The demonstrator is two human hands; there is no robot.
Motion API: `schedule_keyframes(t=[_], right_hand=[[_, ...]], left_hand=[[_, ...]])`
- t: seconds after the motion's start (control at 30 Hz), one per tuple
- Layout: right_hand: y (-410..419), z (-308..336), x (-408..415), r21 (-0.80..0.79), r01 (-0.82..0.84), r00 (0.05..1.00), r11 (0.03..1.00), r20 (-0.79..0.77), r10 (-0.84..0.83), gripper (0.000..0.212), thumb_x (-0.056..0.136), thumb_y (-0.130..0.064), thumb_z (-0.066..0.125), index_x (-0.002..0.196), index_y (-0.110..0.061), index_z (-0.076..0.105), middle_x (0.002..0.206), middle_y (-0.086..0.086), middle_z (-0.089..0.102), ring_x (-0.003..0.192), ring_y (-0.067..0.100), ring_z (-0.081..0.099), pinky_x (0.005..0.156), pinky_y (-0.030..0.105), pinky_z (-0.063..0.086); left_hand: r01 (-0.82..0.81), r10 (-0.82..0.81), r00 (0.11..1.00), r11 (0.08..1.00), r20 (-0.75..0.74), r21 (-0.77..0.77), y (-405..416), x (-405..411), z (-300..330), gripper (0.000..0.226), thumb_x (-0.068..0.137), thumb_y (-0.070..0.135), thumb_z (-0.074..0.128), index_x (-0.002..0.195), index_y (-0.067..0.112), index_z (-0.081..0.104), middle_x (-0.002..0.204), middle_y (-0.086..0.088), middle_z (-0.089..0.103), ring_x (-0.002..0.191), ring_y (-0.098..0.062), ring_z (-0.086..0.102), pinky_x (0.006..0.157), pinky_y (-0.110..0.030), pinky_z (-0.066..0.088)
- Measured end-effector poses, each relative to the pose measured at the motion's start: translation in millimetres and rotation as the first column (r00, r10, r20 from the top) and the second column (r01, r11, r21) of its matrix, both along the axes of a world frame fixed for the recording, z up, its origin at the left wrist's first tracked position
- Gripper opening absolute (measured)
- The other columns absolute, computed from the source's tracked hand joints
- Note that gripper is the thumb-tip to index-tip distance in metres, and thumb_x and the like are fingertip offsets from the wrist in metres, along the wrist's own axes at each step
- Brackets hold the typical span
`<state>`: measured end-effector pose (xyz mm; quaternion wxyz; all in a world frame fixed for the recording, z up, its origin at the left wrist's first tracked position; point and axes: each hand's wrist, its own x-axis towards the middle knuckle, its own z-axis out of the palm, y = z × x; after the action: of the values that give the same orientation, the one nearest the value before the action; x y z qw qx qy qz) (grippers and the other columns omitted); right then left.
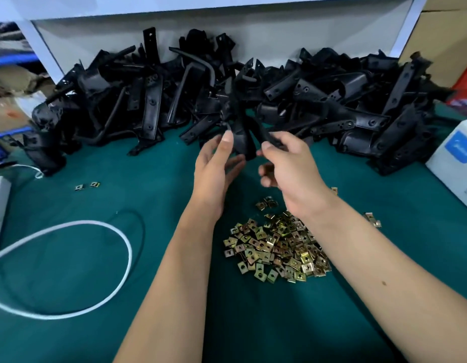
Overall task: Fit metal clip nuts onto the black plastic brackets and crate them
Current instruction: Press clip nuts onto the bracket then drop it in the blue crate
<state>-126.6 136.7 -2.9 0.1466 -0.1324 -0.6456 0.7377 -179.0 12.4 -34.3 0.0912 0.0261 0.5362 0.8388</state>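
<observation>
Both hands, the left hand point(216, 163) and right hand point(284, 163), pinched a black bracket point(240, 127) above the clip nuts point(277, 247) at the worktop's point(96, 323) near edge; loose fingertip holds risked dropping it.

A big heap of brackets point(253, 100) is lying along the far side of the table point(96, 323). A pile of clip nuts point(277, 247) is sitting nearer, right of centre. Two loose nuts point(87, 186) are lying to the left, a looped cord point(70, 271) nearer still. A box point(455, 163) is standing at the right edge.
</observation>
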Motion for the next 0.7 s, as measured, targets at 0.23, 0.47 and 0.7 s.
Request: schedule_keyframes(t=[0.23,0.47,0.7], right_hand=[[-9.3,-15.0,21.6,0.47,-0.228,0.966,0.853,-0.001,0.259,0.042,0.104,-0.029,0.058,0.145,-0.027,0.048,0.116,-0.008,0.067,0.065,0.027,0.072,0.057,0.037,0.06],[2.3,-26.5,9.0,0.078,-0.211,0.974,0.974,-0.066,0.217,0.04,0.103,-0.006,0.059,0.142,-0.008,0.056,0.127,0.008,0.062,0.082,0.015,0.072,0.069,0.033,0.062],[52.5,-11.5,-25.4,0.28,-0.102,0.992,0.955,0.097,0.078,0.062,0.101,-0.038,0.065,0.153,-0.019,0.039,0.148,0.005,0.049,0.1,0.013,0.072,0.083,0.035,0.064]], left_hand=[[-0.075,0.027,0.983,0.963,-0.183,-0.26,-0.6,5.9,7.3,0.089,0.075,0.067,0.073,0.15,0.03,0.044,0.145,0.004,0.057,0.13,-0.014,0.059,0.11,-0.043,0.049],[-0.322,0.247,0.934,0.896,-0.26,-0.306,-2.0,-2.9,-6.8,0.036,0.103,0.049,0.055,0.13,0.026,0.059,0.118,0.023,0.067,0.108,0.012,0.062,0.098,-0.019,0.051],[-0.203,0.204,0.979,0.978,0.009,-0.041,1.8,4.4,-1.9,0.059,0.107,0.059,0.031,0.109,0.019,0.074,0.116,-0.011,0.076,0.104,-0.027,0.075,0.082,-0.045,0.063]])
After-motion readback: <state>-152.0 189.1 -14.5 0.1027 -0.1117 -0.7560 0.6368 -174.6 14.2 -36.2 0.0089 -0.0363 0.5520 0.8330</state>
